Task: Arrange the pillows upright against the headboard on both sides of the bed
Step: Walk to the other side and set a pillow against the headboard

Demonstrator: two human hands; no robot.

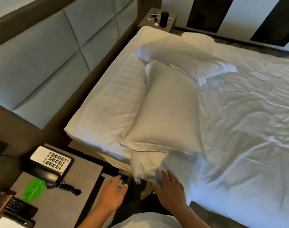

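A white pillow [168, 111] lies flat on the near side of the bed, its flap end hanging over the mattress edge by my hands. A second white pillow [186, 58] lies flat on the far side, overlapping the first one's far corner. A folded striped duvet [111, 102] lies between the pillows and the padded grey headboard [46, 55]. My left hand [113, 193] hovers open beside the bed corner, holding nothing. My right hand [171, 190] is spread open, touching the near pillow's hanging end and the sheet.
A nightstand [71, 206] at my left carries a telephone [50, 160], a green leaf card [34, 189] and remotes [20, 206]. The far nightstand [157, 20] holds a black cylinder [164, 18] and a white cable. The wrinkled white sheet [249, 122] covers the mattress.
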